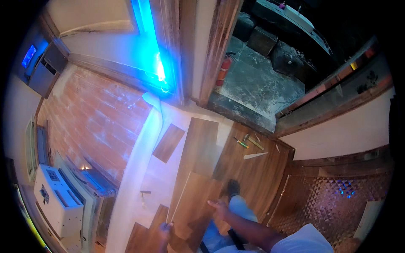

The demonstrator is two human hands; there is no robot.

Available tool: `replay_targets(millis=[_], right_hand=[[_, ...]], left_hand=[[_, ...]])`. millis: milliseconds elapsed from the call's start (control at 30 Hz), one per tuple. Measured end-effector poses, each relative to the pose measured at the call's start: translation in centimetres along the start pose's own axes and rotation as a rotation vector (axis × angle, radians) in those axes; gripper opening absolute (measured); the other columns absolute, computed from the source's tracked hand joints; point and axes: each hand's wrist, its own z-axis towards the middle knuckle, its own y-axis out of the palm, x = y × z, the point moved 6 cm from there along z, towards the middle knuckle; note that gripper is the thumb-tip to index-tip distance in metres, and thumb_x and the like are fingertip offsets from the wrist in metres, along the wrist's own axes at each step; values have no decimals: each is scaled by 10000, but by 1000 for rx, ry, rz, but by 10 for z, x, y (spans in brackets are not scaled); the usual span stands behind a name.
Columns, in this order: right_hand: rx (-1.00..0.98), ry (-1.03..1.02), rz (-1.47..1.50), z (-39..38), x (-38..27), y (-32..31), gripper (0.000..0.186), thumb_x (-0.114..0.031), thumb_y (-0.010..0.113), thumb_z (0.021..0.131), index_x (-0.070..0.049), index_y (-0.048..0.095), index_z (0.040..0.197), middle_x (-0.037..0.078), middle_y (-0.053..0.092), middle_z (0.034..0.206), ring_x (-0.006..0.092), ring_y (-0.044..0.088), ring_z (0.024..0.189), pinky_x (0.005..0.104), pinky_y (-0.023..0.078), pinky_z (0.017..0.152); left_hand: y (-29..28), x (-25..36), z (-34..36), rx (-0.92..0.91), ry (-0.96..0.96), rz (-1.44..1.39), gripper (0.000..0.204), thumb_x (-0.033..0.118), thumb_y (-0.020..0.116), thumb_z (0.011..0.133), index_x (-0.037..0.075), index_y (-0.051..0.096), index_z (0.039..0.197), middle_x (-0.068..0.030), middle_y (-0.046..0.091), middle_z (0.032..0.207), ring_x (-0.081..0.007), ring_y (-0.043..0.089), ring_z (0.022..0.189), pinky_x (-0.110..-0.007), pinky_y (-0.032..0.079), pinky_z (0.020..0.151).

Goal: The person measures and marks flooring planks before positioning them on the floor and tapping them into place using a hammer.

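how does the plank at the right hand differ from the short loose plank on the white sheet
The larger plank has the right hand at its edge, while neither hand touches the short loose plank. The larger plank also looks longer and wider than the short loose plank. Both have brown, wood-look faces.

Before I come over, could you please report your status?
Right hand on brown plank; left hand at its left edge; hammer lies clear, to the right.
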Motion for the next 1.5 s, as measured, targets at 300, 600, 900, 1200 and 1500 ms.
replay_targets(millis=[300,600,900,1200,1500], right_hand=[[-244,312,124,128,9,-35,362,-368,731,937,-155,616,1207,-47,631,1091,119,594,976,321,513,757],[30,131,115,266,-133,-124,361,-262,681,975,-184,536,1297,32,629,1160,216,598,1081,498,495,892],[-62,-197,199,548,-187,-260,336,-211,602,1017,-108,533,1329,64,631,1283,260,611,1185,527,516,990],[-88,-340,140,680,-164,-261,275,-250,638,1002,-137,575,1245,22,677,1193,217,688,1028,435,601,785],[-69,-493,250,705,-136,-274,320,-175,652,983,-96,556,1278,45,663,1212,248,655,1115,473,558,932]], left_hand=[[28,-27,140,245,2,301,370,394,607,962,32,668,921,-210,637,781,-330,604,717,-462,471,700],[11,-71,302,546,13,699,363,414,527,976,100,633,828,-215,668,770,-437,658,737,-552,479,646],[54,-144,529,599,61,566,470,473,567,971,41,677,821,-237,657,795,-390,627,718,-495,468,669],[53,-255,678,613,86,328,511,478,528,976,9,655,819,-226,661,796,-370,600,700,-472,463,701],[68,-307,764,459,-14,438,485,415,494,1005,-19,697,928,-237,682,867,-386,646,873,-469,489,830]])
